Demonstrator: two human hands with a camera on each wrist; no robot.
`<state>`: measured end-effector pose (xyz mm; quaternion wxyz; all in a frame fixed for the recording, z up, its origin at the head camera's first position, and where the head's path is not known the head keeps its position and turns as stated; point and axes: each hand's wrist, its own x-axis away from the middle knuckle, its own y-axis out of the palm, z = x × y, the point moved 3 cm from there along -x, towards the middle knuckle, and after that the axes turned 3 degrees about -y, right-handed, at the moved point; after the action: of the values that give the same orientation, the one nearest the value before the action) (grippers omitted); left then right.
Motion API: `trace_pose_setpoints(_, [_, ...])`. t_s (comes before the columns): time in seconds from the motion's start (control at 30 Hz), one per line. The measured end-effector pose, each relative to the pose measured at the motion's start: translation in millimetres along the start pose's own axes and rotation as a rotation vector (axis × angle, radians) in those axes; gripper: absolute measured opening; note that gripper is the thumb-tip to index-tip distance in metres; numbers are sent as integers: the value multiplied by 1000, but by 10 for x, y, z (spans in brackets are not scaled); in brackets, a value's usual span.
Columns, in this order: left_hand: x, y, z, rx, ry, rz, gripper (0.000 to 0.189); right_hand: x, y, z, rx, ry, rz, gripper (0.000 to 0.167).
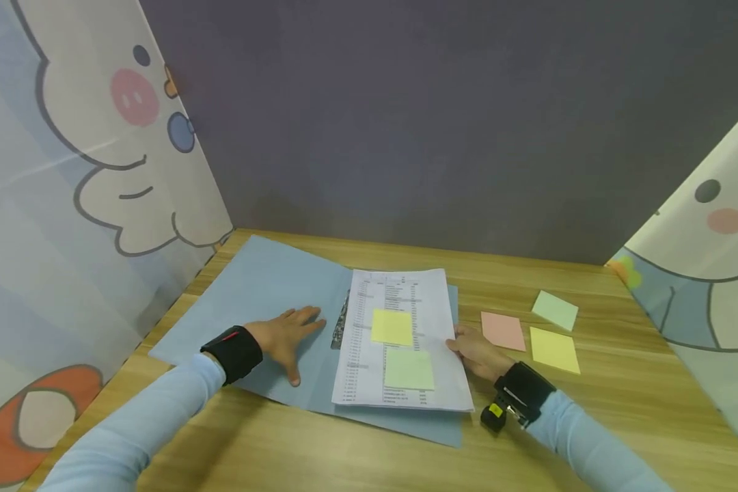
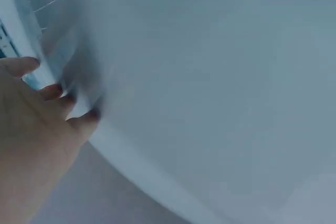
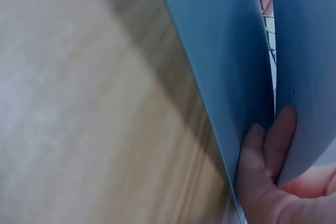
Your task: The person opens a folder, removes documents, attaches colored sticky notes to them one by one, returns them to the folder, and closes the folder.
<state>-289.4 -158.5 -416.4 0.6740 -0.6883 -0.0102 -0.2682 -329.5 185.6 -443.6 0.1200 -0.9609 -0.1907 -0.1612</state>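
A light blue folder (image 1: pixel 283 270) lies opened out on the table. My left hand (image 1: pixel 283 338) rests on its left cover with the fingers spread; the left wrist view shows the fingertips against the pale blue surface, partly blurred. Printed sheets of paper (image 1: pixel 430 290) lie over the folder's right half, carrying a yellow sticky note (image 1: pixel 391 327) and a green sticky note (image 1: pixel 409 370). At their right edge my right hand (image 1: pixel 478 352) holds the sheets. In the right wrist view, fingers reach under the raised sheet (image 3: pixel 310 66), between it and the folder (image 3: pixel 215 40).
Right of the folder lie a pink note (image 1: pixel 503 331), a pale green note (image 1: pixel 555 310) and another yellow note (image 1: pixel 555 350). A dark grey panel (image 1: pixel 406 137) stands behind the wooden table (image 1: pixel 320 451). Cartoon-printed sheets (image 1: pixel 74 273) flank the sides. A dark metal clip strip (image 1: pixel 341 324) shows beside the papers.
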Motion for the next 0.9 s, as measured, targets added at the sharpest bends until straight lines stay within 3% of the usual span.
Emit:
trace_pose_setpoints(0.1, [-72,50,30,6,38,-15,127,1,-6,17,-3,1,0,41])
trace_pose_setpoints(0.2, [-98,102,95,21,36,-23,130,9,-29,40,-15,-1,7,40])
trace_pose_setpoints(0.47, [0,276,289,83,27,-11,130,46,-141,123,12,15,52,42])
trace_pose_setpoints(0.67, [12,319,348,134,48,8,129,93,-186,110,0,30,60,42])
trace_pose_setpoints(0.9, [-137,258,371,200,71,112,120,114,-220,124,-10,48,78,42])
